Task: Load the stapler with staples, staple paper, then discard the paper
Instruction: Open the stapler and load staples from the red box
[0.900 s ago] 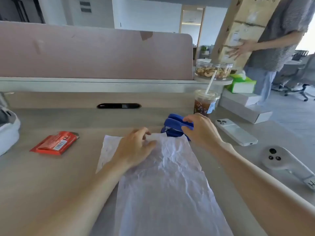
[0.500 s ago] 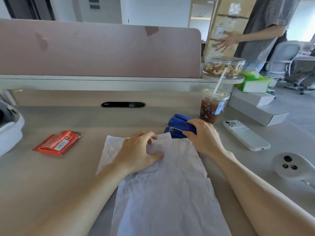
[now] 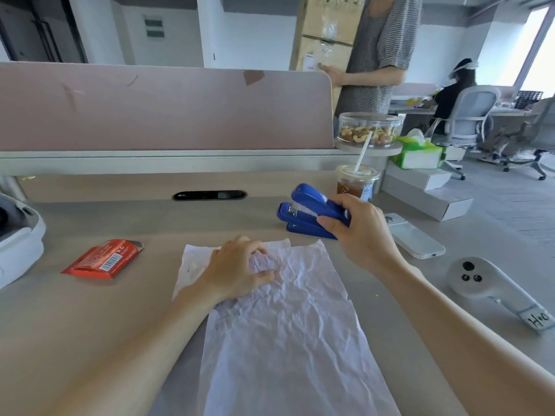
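Observation:
A blue stapler (image 3: pixel 306 214) stands on the desk just beyond the paper's far right corner, its jaws apart and pointing left. My right hand (image 3: pixel 360 232) grips its rear end, fingers curled round the body. A crumpled white sheet of paper (image 3: pixel 285 331) lies lengthwise in front of me, with a second sheet's corner showing under it at the far left. My left hand (image 3: pixel 237 268) rests on the paper's far end with bent fingers pressing it down. A red staple box (image 3: pixel 103 259) lies open on the desk to the left.
An iced drink with a straw (image 3: pixel 356 183) stands right behind the stapler. A white phone (image 3: pixel 413 240) and a white controller (image 3: pixel 492 288) lie to the right. A white device (image 3: pixel 18 238) sits at the left edge. Two people are beyond the desk divider (image 3: pixel 165 109).
My right hand has pulled the stapler off the paper's top edge, back and to the right; its jaws now stand apart. My left hand stays on the paper.

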